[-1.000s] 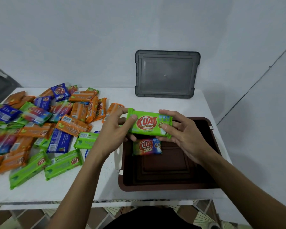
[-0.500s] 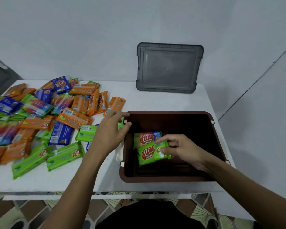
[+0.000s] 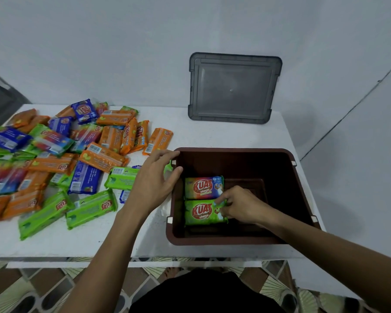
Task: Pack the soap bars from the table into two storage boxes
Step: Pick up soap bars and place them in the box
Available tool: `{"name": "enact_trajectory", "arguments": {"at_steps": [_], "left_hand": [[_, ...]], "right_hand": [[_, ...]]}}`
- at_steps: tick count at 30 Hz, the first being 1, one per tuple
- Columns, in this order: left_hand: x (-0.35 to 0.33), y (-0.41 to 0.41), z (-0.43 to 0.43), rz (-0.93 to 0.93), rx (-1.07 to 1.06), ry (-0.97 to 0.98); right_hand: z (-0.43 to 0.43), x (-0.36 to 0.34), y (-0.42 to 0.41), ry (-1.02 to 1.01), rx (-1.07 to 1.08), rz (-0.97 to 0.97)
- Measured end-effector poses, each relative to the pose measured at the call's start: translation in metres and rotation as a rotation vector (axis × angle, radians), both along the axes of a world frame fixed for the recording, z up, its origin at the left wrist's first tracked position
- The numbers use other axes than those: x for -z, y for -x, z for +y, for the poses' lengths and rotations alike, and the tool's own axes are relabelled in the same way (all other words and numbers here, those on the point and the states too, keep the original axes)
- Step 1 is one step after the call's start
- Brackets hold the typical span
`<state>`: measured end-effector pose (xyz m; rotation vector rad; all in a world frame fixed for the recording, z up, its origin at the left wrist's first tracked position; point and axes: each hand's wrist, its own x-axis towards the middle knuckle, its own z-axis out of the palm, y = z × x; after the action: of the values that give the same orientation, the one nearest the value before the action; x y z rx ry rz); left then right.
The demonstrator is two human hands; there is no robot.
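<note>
**Second bar going down in the brown box**

Right hand (image 3: pixel 237 205) is down inside the brown box (image 3: pixel 235 241), fingers curled on the right end of a green bar (image 3: pixel 200 213). It looks like a pinch on the wrapper edge, not a full grasp. The bar lies flat on the box floor against the left wall, label up, just in front of a multicolour bar (image 3: pixel 202 187) and touching it along the long side. My read: he's starting a row from one corner so later bars pack tight.

Left hand (image 3: pixel 154 179) is at the box's left rim, fingers loose and apart, holding nothing. It's probably steadying the box, and it's well placed for the next pick.

The pile of bars (image 3: pixel 54 154) is on the table (image 3: pixel 212 134) to the left, mixed orange, green and blue, nearly all unpacked. The grey lid (image 3: pixel 233 89) leans on the wall behind, out of the way. The second box isn't in view.
</note>
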<state>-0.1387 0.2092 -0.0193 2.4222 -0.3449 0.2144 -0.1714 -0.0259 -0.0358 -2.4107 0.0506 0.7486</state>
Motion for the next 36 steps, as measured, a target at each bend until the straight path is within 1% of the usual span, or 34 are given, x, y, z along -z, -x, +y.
{"name": "enact_trajectory", "arguments": {"at_steps": [4,7,9,14,16,20,27,30,33,36], "left_hand": [[0.001,0.0,-0.001,-0.006,-0.003,0.008],[0.001,0.0,-0.002,-0.009,-0.008,0.012],[0.0,-0.001,-0.002,-0.008,-0.012,0.005],[0.0,-0.001,-0.001,-0.007,0.0,-0.008],[-0.001,-0.001,0.0,-0.005,0.003,-0.012],[-0.002,-0.002,0.001,0.009,-0.003,-0.019],[0.0,-0.004,0.003,0.01,0.009,-0.016],[0.0,-0.002,0.003,0.013,0.029,0.029],[0.0,0.0,0.008,0.058,0.066,0.09],[0.001,0.001,0.02,0.086,0.082,0.154]], "right_hand": [[0.003,-0.001,0.0,0.014,-0.044,-0.037],[0.004,-0.001,0.0,0.022,-0.058,-0.025],[0.004,0.0,0.001,0.038,-0.109,-0.029],[0.016,0.005,0.001,0.114,-0.281,-0.159],[0.018,0.004,0.0,0.148,-0.317,-0.189],[0.014,0.004,-0.002,0.132,-0.306,-0.198],[0.015,0.006,-0.005,0.169,-0.322,-0.199],[0.014,0.003,-0.009,0.183,-0.336,-0.169],[0.016,-0.015,-0.016,0.188,-0.351,-0.106],[0.015,-0.037,-0.028,0.182,-0.337,-0.16]]}}
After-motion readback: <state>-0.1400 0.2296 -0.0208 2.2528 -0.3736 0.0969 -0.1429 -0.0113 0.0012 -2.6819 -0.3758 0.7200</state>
